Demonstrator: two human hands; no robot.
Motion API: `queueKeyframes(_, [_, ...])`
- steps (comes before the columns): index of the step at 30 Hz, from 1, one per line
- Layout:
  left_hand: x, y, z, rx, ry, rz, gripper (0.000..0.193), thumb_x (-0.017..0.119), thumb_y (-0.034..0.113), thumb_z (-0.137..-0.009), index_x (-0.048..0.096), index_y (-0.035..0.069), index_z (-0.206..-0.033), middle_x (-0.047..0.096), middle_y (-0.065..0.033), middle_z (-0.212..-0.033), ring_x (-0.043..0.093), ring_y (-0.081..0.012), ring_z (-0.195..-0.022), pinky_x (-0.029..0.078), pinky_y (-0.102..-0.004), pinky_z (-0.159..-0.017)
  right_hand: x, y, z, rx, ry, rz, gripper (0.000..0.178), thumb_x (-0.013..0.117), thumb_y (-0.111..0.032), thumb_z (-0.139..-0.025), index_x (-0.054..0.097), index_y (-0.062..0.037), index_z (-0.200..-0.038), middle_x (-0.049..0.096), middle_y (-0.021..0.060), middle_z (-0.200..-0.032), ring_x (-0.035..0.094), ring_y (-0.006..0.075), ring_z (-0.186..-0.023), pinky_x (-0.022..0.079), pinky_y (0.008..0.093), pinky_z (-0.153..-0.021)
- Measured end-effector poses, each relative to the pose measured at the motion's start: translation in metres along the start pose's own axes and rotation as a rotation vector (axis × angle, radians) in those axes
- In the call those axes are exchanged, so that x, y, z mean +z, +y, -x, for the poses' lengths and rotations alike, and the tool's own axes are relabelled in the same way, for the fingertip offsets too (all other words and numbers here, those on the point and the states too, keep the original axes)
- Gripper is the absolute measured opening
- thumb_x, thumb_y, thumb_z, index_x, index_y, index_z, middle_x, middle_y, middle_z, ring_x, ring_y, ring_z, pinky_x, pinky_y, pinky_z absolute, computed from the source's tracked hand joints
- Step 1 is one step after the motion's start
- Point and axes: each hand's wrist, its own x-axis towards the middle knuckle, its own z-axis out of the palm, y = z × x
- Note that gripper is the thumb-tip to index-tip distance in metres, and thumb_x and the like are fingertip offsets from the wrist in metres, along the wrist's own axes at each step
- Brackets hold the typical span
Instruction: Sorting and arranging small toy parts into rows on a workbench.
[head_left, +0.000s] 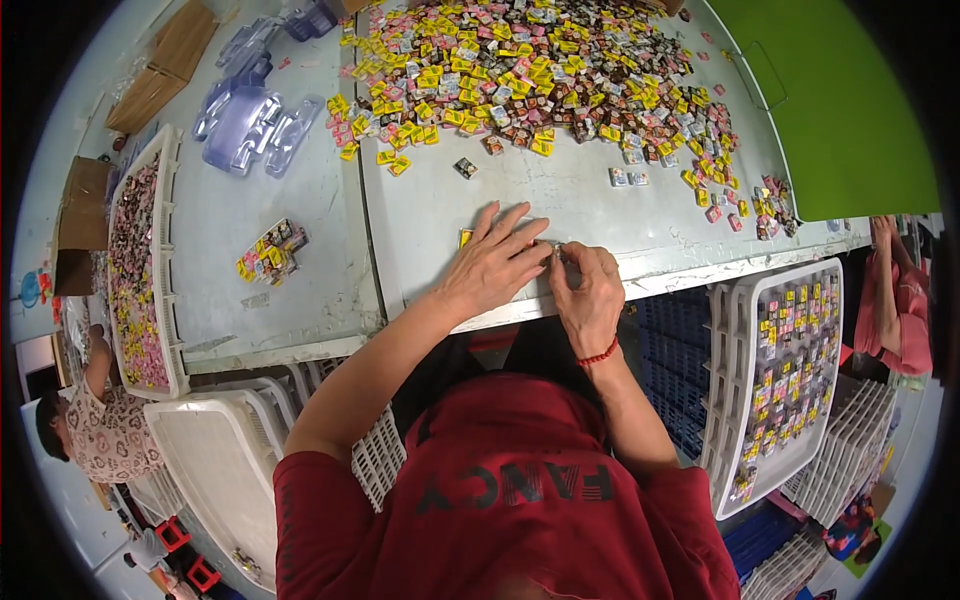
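Note:
My left hand (497, 262) lies over the near part of the pale table with its fingers stretched out. A bit of a small yellow packet (465, 238) shows past its edge; whatever else is beneath the palm is hidden. Close against its fingertips, my right hand (590, 288) pinches thumb and fingers together on something small, mostly covered. Beyond the hands lies a single dark packet (465, 168), and two white-and-blue packets (628, 177) sit side by side further right. A large heap of small block-shaped packets (530, 75), yellow, pink, brown and white, spreads across the far side.
Clear plastic trays (255, 130) and a filled clear pack (273, 252) are on the left table. A white crate (172, 270) of loose packets stands at far left. Right of me, a white crate (725, 400) holds filled packs. Other people (105, 430) work on both sides.

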Motion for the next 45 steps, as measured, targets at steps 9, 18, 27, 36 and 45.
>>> queueKeyframes(9, [-0.004, -0.001, 0.001, -0.021, -0.009, 0.028, 0.029, 0.069, 0.017, -0.078, 0.062, 0.007, -0.104, 0.056, -0.0078, -0.124, 0.044, -0.0302, -0.125, 0.028, -0.052, -0.104, 0.0, -0.014, -0.008, -0.03, -0.071, 0.14, 0.018, 0.07, -0.004, -0.074, 0.066, -0.0015, -0.091, 0.059, 0.013, -0.077, 0.058, 0.03, -0.072, 0.048, 0.0377, -0.065])
queueKeyframes(18, [-0.001, -0.001, 0.002, -0.035, -0.018, 0.061, 0.037, 0.07, 0.019, -0.077, 0.06, 0.007, -0.11, 0.054, -0.0079, -0.128, 0.041, -0.0294, -0.128, 0.029, -0.0529, -0.105, 0.014, -0.004, 0.012, -0.235, 0.089, 0.208, 0.022, 0.068, -0.005, -0.08, 0.067, -0.0014, -0.102, 0.062, 0.0123, -0.091, 0.059, 0.0262, -0.083, 0.046, 0.0359, -0.077])
queueKeyframes(27, [0.0, -0.003, 0.002, -0.043, -0.016, 0.066, 0.039, 0.071, 0.019, -0.076, 0.06, 0.008, -0.111, 0.053, -0.0075, -0.13, 0.041, -0.03, -0.128, 0.028, -0.053, -0.105, 0.009, 0.005, 0.01, -0.289, 0.026, 0.128, 0.021, 0.069, -0.005, -0.077, 0.066, -0.0015, -0.098, 0.061, 0.0104, -0.098, 0.058, 0.0268, -0.089, 0.044, 0.0376, -0.078])
queueKeyframes(36, [-0.017, -0.001, -0.011, -0.079, 0.005, 0.139, 0.035, 0.072, 0.018, -0.076, 0.062, 0.006, -0.107, 0.058, -0.01, -0.122, 0.045, -0.0319, -0.123, 0.031, -0.0515, -0.103, -0.008, 0.006, 0.004, -0.195, -0.047, -0.07, 0.031, 0.066, -0.006, -0.08, 0.062, 0.0013, -0.11, 0.058, 0.0166, -0.104, 0.056, 0.0332, -0.094, 0.044, 0.0409, -0.081])
queueKeyframes(45, [-0.025, -0.079, -0.023, -0.387, 0.175, -0.078, 0.024, 0.073, 0.015, -0.074, 0.063, 0.002, -0.092, 0.062, -0.014, -0.095, 0.057, -0.0344, -0.092, 0.046, -0.0414, -0.081, 0.049, 0.031, -0.108, -0.294, -0.027, 0.013, 0.017, 0.067, -0.006, -0.079, 0.063, -0.0023, -0.096, 0.064, 0.0151, -0.096, 0.059, 0.0339, -0.091, 0.047, 0.04, -0.082])
